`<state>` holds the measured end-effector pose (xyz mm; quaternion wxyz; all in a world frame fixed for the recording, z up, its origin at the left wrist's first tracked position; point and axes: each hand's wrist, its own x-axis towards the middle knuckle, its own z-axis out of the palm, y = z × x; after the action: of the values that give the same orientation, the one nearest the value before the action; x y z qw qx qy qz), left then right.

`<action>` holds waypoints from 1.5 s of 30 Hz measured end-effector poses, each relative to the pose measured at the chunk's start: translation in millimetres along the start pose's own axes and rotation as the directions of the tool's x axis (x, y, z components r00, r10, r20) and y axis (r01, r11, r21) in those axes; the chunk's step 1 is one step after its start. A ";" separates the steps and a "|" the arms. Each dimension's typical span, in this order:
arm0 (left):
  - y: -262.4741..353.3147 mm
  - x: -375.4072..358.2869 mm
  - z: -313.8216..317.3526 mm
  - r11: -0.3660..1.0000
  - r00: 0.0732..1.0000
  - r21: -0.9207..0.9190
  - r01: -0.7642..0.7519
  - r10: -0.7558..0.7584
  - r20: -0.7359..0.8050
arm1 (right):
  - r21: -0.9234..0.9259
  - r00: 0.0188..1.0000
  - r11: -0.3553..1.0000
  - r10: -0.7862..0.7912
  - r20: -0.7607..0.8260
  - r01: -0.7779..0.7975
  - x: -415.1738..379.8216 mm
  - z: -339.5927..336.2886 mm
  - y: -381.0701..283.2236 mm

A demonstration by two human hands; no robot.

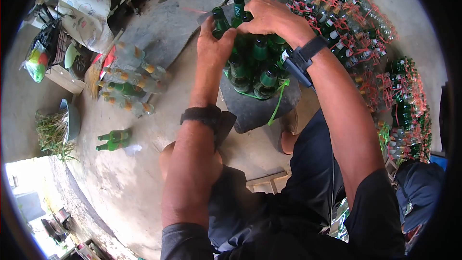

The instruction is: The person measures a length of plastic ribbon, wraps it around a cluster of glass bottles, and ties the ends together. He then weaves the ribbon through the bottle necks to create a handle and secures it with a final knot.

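A bundle of green glass bottles (260, 50) stands upright on a dark block (250, 115), with a bright green plastic tie (278, 103) around its lower part and a loose end hanging down in front. My left hand (215, 43) is at the bundle's far left, thumb and fingers curled about a green bottle (219, 18). Across from it, my right hand (269, 17) reaches over the far bottles, its fingers bent and closed beside a green bottle neck (238, 5). What those right fingers hold is hidden. Both wrists wear dark straps.
Clear bottles (127, 79) lie on the floor to the left, near a broom (94, 79). Two green bottles (114, 139) lie closer. Many tied bottles (337, 24) are stacked along the right wall. A blue basin (72, 120) stands beside cut grass (50, 130).
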<state>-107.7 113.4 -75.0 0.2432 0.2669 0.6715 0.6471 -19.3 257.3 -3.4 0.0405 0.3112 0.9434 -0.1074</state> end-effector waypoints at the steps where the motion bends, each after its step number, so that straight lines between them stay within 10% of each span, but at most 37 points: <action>1: -1.7 -0.1 1.0 1.000 1.000 -0.021 -0.004 0.004 -0.007 | 0.028 0.998 0.999 -0.033 -0.056 0.035 -3.4 -1.0 1.2; 6: 1.9 -3.3 1.7 1.000 1.000 0.018 -0.006 0.007 -0.017 | 0.170 0.991 0.978 -0.106 -0.077 0.117 1.0 -18.0 17.1; 12: -6.5 -6.0 7.5 0.998 0.996 -0.064 -0.014 0.008 -0.084 | 0.391 0.821 0.869 -0.029 -0.570 0.302 -6.8 1.4 61.0; 13: -9.1 -5.9 7.3 0.996 0.996 -0.084 -0.028 0.021 -0.085 | 0.468 0.961 0.875 0.009 -0.278 0.127 -10.6 -2.5 74.3; 16: -10.2 -6.2 7.6 0.997 0.991 -0.055 0.047 -0.054 -0.126 | 0.859 0.973 0.508 0.154 -0.170 0.069 -19.1 35.6 82.8; 20: -8.0 -10.1 8.5 0.988 0.991 -0.131 0.078 -0.092 -0.100 | 0.939 0.979 0.313 0.187 0.083 -0.139 -11.6 56.7 88.8; 27: -12.2 -8.3 3.3 0.974 0.995 -0.221 0.058 -0.073 -0.062 | 0.985 0.986 0.062 0.061 0.156 -0.160 -14.2 56.6 94.5; 40: -83.4 -8.3 -2.7 0.871 0.905 -0.370 0.322 -0.398 -0.152 | 0.944 0.942 0.124 0.183 0.283 -0.307 -23.6 120.8 113.0; 45: -108.8 -10.7 8.6 0.679 0.944 -0.675 0.289 -0.321 0.081 | 0.967 0.948 0.002 0.197 0.250 -0.255 -38.1 105.8 80.4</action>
<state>-98.8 110.4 -184.3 0.4129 0.0300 0.4291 0.8028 60.3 274.2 -115.2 -0.1483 0.3967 0.5428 -0.7253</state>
